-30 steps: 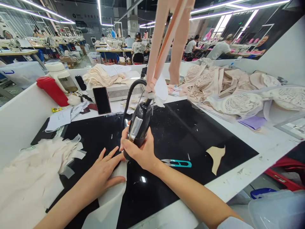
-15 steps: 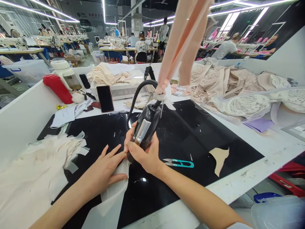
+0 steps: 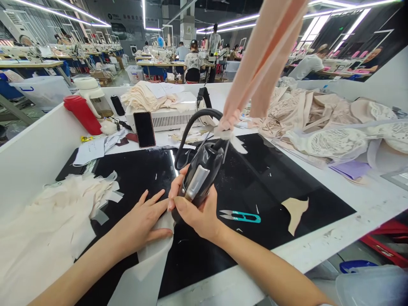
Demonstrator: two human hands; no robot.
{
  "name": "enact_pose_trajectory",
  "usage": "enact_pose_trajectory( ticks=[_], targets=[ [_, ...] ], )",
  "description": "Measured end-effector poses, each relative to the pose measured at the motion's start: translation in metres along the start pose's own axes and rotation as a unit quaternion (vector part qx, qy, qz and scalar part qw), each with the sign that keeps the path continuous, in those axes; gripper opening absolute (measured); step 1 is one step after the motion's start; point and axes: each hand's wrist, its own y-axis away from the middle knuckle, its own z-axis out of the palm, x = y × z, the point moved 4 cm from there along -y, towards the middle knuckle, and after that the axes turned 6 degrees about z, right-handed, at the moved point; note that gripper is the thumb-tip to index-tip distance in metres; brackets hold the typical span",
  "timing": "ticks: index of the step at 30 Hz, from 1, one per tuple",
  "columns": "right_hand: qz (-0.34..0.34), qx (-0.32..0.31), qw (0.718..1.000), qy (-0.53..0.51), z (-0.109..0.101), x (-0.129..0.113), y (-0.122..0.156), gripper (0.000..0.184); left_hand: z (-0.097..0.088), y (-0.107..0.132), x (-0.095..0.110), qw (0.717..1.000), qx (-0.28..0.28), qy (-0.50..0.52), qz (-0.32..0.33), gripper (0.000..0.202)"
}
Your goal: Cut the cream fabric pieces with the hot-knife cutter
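My right hand (image 3: 199, 208) is wrapped round a black electric cloth cutter (image 3: 199, 176) with a silver plate on its side. A black cord rises from its top, and peach fabric strips (image 3: 255, 72) are tied there, stretching up out of view. The cutter's lower end is hidden by my fingers. My left hand (image 3: 149, 219) lies flat, fingers spread, on a thin pale fabric piece (image 3: 156, 250) beside the cutter's base. To the right are turquoise thread snips (image 3: 240, 216) and a beige fabric offcut (image 3: 296, 213). Under everything lies a black glossy board (image 3: 191, 272).
A heap of cream cut pieces (image 3: 47, 225) lies on the left. Behind the board stand a phone (image 3: 144, 129), a red bottle (image 3: 82, 114) and a white box (image 3: 172, 121) with stacked fabric on it. Lace bras (image 3: 331, 140) are piled at right. People sit at sewing machines farther back.
The whole view has shifted slightly to the right. The cutter leans a little more to the right in my right hand. A small pale scrap now shows below the snips. My left hand stays flat on the fabric.
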Motion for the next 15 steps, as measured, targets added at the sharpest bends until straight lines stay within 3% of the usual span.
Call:
enact_pose_trajectory(
  ticks=[3,15],
  targets=[
    [-0.009,-0.011,1.000,-0.004,-0.0005,0.0020,0.0039,0.042,-0.0017,-0.0010,0.0023,1.000,-0.005,0.010,-0.008,0.052],
    [0.002,-0.028,1.000,-0.014,0.0004,0.0010,0.0076,0.047,-0.0016,-0.0020,0.0033,1.000,0.001,0.028,-0.014,0.059]
  ],
)
